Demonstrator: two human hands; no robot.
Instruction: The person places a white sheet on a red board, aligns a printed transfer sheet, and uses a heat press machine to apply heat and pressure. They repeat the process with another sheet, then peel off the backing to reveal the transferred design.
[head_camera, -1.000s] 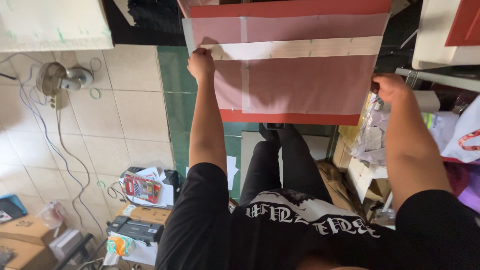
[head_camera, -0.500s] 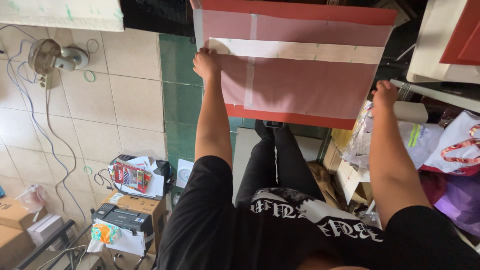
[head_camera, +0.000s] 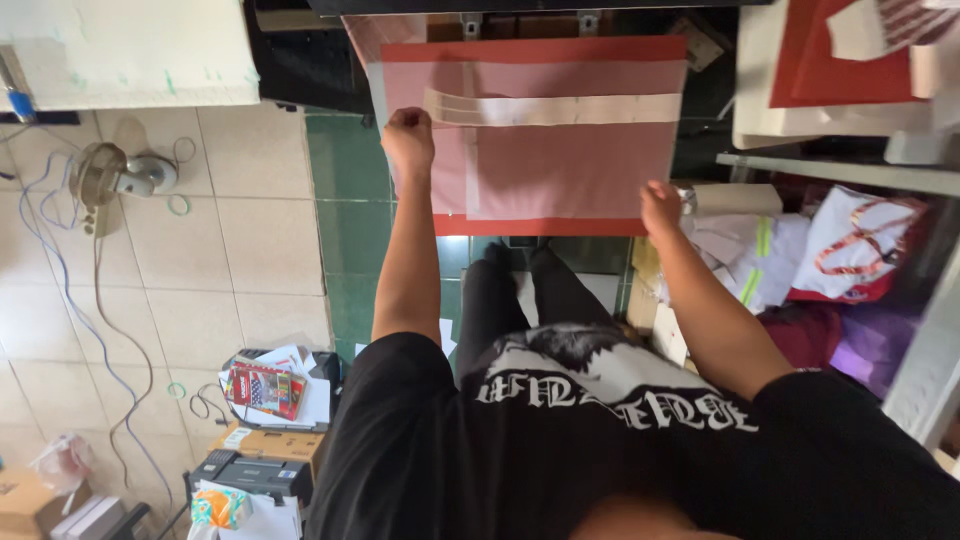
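Small fan (head_camera: 120, 175) on tiled floor far left. Left hand (head_camera: 408, 140) fisted, gripping the left edge of a translucent pink sheet (head_camera: 560, 165) held out over a red board (head_camera: 535, 50). Right hand (head_camera: 660, 208) pinches the sheet's lower right corner. White bags (head_camera: 850, 245) on shelf at right.

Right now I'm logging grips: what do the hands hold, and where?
Both hands grip a translucent sheet over a red board: left hand at its left edge, right hand at the lower right corner.
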